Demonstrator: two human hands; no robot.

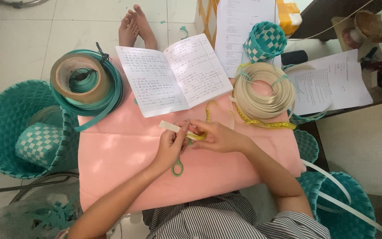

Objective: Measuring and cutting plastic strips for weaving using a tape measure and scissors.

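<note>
Both my hands meet over the middle of a pink board (120, 155) on my lap. My left hand (171, 148) pinches a short cream strip (169, 127) that sticks out up and to the left, and a green scissors handle (177, 167) hangs below its fingers. My right hand (217, 137) holds the end of a yellow measuring tape (261, 123) against the strip. The tape trails right, under a coil of cream strip (265, 90). An open handwritten notebook (173, 73) lies just beyond my hands.
A teal strip coil with a brown tape roll (82, 79) sits at the board's far left. A large teal woven basket (23, 128) holds a checkered one on the left. Another teal basket (345, 208) stands lower right. A small checkered basket (265, 42), papers (332, 82) and someone's bare feet (135, 26) are beyond.
</note>
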